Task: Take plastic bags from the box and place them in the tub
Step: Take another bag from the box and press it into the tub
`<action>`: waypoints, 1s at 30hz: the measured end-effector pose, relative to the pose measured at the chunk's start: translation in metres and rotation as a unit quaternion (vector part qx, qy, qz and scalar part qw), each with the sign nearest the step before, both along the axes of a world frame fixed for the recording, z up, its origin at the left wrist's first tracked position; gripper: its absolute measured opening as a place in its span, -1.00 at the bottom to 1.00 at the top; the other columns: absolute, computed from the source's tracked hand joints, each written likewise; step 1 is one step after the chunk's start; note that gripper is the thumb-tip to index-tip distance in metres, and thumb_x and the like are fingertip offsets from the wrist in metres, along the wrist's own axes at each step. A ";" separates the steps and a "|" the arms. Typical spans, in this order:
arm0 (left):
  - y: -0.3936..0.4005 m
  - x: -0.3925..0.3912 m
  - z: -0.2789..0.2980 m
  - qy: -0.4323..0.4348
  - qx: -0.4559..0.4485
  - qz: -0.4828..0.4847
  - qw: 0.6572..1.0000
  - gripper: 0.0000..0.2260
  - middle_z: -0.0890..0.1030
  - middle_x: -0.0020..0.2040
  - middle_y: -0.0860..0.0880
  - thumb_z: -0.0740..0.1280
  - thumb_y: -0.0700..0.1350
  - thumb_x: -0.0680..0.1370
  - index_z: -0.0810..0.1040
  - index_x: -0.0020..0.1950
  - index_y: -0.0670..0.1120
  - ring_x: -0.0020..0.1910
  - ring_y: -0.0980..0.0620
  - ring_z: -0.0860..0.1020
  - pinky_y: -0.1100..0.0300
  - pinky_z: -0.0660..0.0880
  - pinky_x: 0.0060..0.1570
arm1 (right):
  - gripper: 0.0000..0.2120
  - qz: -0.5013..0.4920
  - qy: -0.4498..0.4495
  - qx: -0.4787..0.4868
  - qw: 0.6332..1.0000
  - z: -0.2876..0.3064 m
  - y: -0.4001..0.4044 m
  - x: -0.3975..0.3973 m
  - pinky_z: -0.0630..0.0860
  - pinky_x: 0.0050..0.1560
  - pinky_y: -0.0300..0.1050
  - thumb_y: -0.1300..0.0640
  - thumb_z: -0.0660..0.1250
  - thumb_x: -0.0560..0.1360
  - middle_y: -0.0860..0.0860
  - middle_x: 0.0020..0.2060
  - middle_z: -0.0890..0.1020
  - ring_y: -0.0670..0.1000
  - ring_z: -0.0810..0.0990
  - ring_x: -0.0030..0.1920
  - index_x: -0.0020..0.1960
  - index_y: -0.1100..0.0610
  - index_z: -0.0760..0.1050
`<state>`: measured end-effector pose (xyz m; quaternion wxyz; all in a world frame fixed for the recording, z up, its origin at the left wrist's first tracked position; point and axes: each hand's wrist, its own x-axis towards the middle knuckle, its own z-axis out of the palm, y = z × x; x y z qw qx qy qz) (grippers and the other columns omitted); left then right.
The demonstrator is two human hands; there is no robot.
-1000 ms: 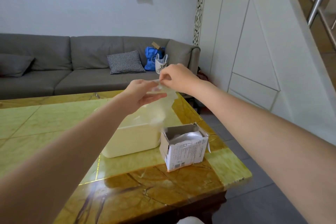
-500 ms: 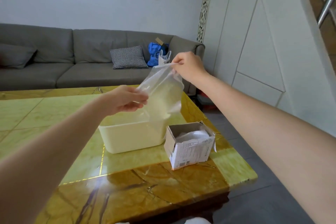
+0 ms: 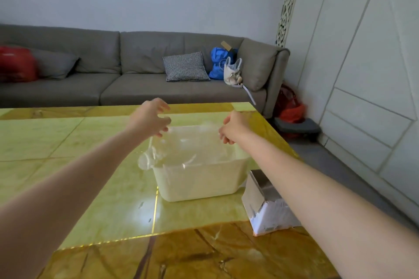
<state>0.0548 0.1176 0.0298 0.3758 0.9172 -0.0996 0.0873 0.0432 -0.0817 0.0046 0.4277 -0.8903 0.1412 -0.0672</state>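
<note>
A cream plastic tub (image 3: pixel 199 179) stands on the table. A clear plastic bag (image 3: pixel 181 149) lies spread across its top, one corner hanging over the left rim. My left hand (image 3: pixel 150 120) hovers above the tub's far left corner with fingers spread and nothing in them. Over the far right corner is my right hand (image 3: pixel 233 127), fingers loosely curled and just off the bag's edge. The small white cardboard box (image 3: pixel 267 210) of bags sits to the right of the tub, partly hidden by my right forearm.
The green and brown marble table (image 3: pixel 90 165) ends just right of the box. A grey sofa (image 3: pixel 113 79) with cushions and bags runs behind it. Tiled floor and a white panelled wall lie on the right.
The bag was held up and stretched between both hands; both hands came down to the tub, and the bag now rests across it, let go by my fingers.
</note>
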 end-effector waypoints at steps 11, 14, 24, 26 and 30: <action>-0.044 0.000 -0.033 0.110 0.317 -0.237 0.912 -0.75 0.49 0.29 0.07 0.22 -0.07 0.59 0.54 0.23 0.11 0.26 0.02 0.45 0.16 0.35 0.28 | -0.47 -0.024 0.076 -0.164 0.983 -0.031 -0.003 0.013 0.42 -0.58 -0.20 0.44 0.14 0.52 0.20 0.22 0.46 0.20 0.62 0.03 0.46 0.25 0.13; -0.041 0.002 -0.027 0.164 0.266 -0.257 0.915 -0.76 0.47 0.33 0.11 0.19 -0.05 0.60 0.55 0.21 0.11 0.31 0.07 0.41 0.18 0.27 0.36 | -0.46 -0.021 0.093 -0.172 0.980 -0.033 0.001 0.014 0.48 -0.47 -0.14 0.45 0.09 0.53 0.20 0.22 0.45 0.19 0.63 -0.01 0.47 0.24 0.08; -0.047 0.019 -0.044 0.331 0.491 -0.154 0.791 -0.41 0.27 0.48 -0.05 0.09 0.29 0.54 0.32 0.44 -0.04 0.45 -0.11 0.25 0.02 0.19 0.38 | -0.62 0.133 0.307 -0.369 0.867 -0.004 0.005 0.007 0.44 -0.39 -0.14 0.28 0.18 0.58 0.21 0.23 0.47 0.07 0.48 -0.37 0.38 0.32 0.28; -0.050 0.022 -0.044 0.328 0.485 -0.157 0.795 -0.40 0.24 0.49 -0.05 0.09 0.29 0.54 0.29 0.46 -0.04 0.46 -0.10 0.23 0.03 0.18 0.39 | -0.78 0.152 0.240 -0.441 0.851 0.012 0.006 0.005 0.44 -0.33 -0.14 0.32 0.18 0.56 0.14 0.04 0.51 0.14 0.52 -0.25 0.19 0.31 0.43; -0.056 0.023 -0.045 0.289 0.522 -0.180 0.782 -0.52 0.38 0.40 -0.06 0.12 0.15 0.59 0.36 0.41 -0.10 0.37 -0.08 0.36 0.09 0.25 0.35 | -0.76 0.256 0.076 -0.507 0.820 0.026 0.024 0.011 0.40 -0.18 -0.13 0.36 0.17 0.52 0.13 0.02 0.55 0.16 0.53 -0.04 0.11 0.26 0.54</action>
